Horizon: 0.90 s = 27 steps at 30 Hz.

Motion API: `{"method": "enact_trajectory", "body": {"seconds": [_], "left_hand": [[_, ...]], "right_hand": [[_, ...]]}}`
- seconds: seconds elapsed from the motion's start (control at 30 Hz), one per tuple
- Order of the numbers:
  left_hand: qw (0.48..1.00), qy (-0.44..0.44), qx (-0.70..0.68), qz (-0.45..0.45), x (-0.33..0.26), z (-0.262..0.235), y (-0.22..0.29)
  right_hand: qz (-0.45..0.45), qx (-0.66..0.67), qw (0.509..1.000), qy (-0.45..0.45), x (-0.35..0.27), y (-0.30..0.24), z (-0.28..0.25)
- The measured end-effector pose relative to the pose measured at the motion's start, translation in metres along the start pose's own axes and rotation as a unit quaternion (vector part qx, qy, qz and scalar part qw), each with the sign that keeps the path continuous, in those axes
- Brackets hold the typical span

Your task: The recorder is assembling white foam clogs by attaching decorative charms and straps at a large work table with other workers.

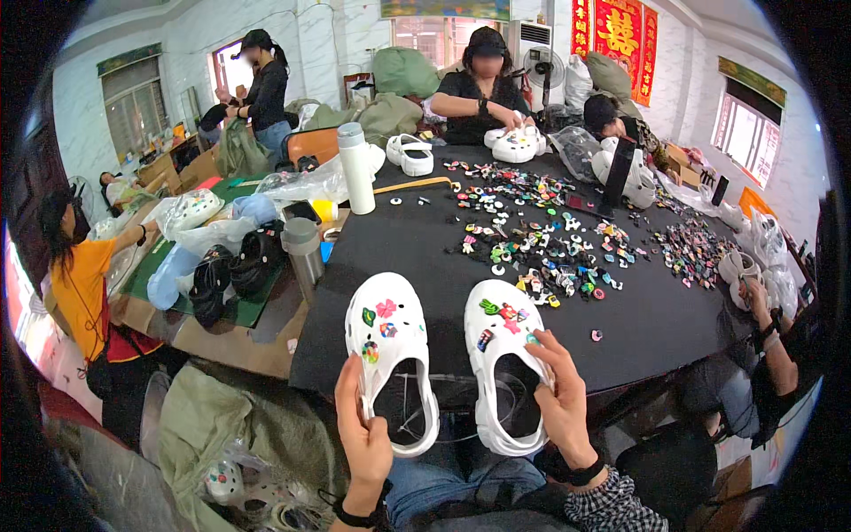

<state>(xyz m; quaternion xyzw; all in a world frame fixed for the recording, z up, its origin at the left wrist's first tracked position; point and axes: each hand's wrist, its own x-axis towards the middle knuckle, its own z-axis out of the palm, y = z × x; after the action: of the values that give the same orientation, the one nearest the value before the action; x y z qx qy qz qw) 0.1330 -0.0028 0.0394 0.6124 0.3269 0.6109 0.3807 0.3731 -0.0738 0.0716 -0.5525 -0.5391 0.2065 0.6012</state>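
Note:
A pair of white clogs points away from me at the near edge of the black table (390,248). My left hand (362,434) grips the left clog (390,306) by its outer side, thumb on the rim of the opening. On the right clog (483,355), my right hand (565,395) closes round the outer side, fingers reaching to the upper. Both clogs carry colourful shoe charms, among them a pink flower and a green leaf on the left one. A thin clear strand runs between their openings.
Loose shoe charms (550,239) lie heaped beyond the clogs. A white bottle (356,168) and a steel tumbler (303,253) stand to the left. Across the table a person (483,97) handles another white clog (516,142). At lower left is a green sack (204,408).

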Motion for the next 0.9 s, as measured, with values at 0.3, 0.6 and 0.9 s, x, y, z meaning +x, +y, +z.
{"method": "enact_trajectory", "body": {"seconds": [0.3, 0.6, 0.9], "left_hand": [[0.983, -0.033, 0.177, 0.045, -0.01, -0.005, 0.015], [0.979, -0.005, 0.195, 0.055, -0.012, -0.005, 0.014], [0.978, -0.03, 0.208, 0.0, -0.016, -0.008, 0.023]], "right_hand": [[-0.11, -0.114, 0.987, -0.012, 0.043, 0.0, 0.012], [-0.309, -0.239, 0.917, -0.079, 0.024, -0.034, 0.024], [-0.316, -0.294, 0.85, -0.303, -0.028, -0.013, 0.079]]}}
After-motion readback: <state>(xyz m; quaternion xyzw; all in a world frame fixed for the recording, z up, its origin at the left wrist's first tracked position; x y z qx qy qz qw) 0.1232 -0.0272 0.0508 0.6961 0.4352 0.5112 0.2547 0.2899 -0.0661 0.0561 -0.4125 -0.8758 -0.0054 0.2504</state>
